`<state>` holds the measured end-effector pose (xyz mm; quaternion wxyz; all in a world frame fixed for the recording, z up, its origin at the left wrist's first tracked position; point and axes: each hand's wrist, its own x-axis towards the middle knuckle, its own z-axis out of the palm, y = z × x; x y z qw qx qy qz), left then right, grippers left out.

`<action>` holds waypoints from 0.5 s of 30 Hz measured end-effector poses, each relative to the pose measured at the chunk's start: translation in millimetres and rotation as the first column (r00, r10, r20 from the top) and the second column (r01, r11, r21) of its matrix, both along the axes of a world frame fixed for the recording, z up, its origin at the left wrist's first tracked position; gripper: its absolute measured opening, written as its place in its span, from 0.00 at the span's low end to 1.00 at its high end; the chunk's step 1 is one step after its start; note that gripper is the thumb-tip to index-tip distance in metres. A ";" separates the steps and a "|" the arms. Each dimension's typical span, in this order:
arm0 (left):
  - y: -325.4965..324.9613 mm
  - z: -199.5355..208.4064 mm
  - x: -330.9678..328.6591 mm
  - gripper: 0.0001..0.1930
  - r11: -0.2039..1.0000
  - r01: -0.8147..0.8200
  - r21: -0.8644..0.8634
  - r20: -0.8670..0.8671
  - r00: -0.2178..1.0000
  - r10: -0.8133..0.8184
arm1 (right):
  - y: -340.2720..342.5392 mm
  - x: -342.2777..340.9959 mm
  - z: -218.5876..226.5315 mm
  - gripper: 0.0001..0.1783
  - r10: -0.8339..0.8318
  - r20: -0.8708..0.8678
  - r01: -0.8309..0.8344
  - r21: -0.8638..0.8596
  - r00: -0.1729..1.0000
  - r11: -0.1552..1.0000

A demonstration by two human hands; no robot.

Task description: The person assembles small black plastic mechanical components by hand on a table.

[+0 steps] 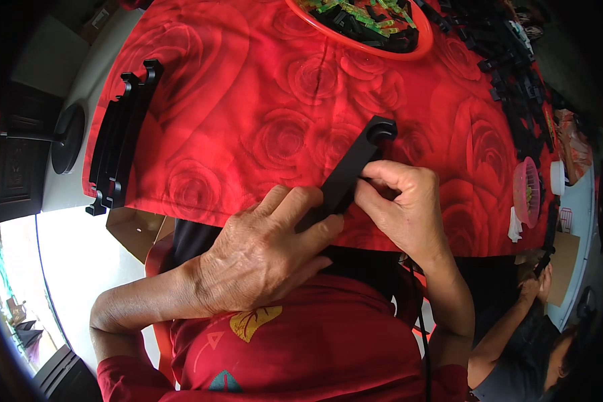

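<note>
A long black plastic bar [352, 161] with a C-shaped notch at its far end slants over the near edge of the table. My left hand [268, 244] is closed round the near part of the bar. Beside the bar's right edge, the thumb and forefinger of my right hand [409, 204] are pinched together, touching or almost touching it. Whatever is between those fingertips is hidden or too small to make out. Several similar black bars [128, 127] lie side by side at the table's left edge.
A red cloth with a rose print [281, 80] covers the table. An orange-red basin [375, 48] at the far side holds green and black pieces. Black parts [516, 80] are heaped at the far right, near a pink basket [528, 191]. A co-worker's hands [534, 285] hold a black part at the lower right.
</note>
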<state>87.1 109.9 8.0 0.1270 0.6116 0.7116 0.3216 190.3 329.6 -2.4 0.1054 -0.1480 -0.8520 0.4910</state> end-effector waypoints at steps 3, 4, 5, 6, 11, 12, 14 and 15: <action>-6.8 0.1 -4.8 0.29 0.999 0.039 -0.028 -0.032 0.999 -0.040 | -4.2 -6.8 2.0 0.04 0.014 -0.016 -0.013 0.056 1.000 0.998; -9.1 -1.7 -5.9 0.29 0.999 0.034 -0.027 -0.030 0.999 -0.034 | -6.6 -9.4 3.1 0.04 0.021 -0.027 -0.020 0.056 0.999 0.998; -11.3 -4.6 -6.7 0.30 0.999 0.019 -0.030 -0.061 0.998 -0.021 | -9.0 -11.2 3.9 0.04 0.028 -0.025 -0.026 0.057 0.999 0.998; -13.2 -6.6 -7.4 0.31 0.999 0.004 -0.034 -0.093 0.996 -0.007 | -12.0 -13.1 4.9 0.04 0.028 -0.041 -0.025 0.051 0.999 0.998; -16.8 -12.8 -14.3 0.34 0.999 0.001 0.032 -0.099 0.995 0.003 | -12.9 -24.1 13.6 0.03 0.092 0.006 -0.093 0.030 0.996 0.995; -17.6 -13.0 -16.0 0.35 0.998 0.019 0.057 -0.110 0.994 -0.013 | -12.2 -26.3 14.6 0.02 0.102 0.036 -0.103 0.018 0.994 0.995; -17.2 -15.3 -18.9 0.36 0.997 0.040 0.060 -0.123 0.992 -0.033 | -12.5 -28.7 18.8 0.01 0.109 0.103 -0.112 0.028 0.989 0.993; -16.8 -17.1 -19.5 0.37 0.995 0.071 0.068 -0.136 0.989 -0.062 | -13.1 -29.3 21.4 0.01 0.115 0.106 -0.119 0.028 0.988 0.993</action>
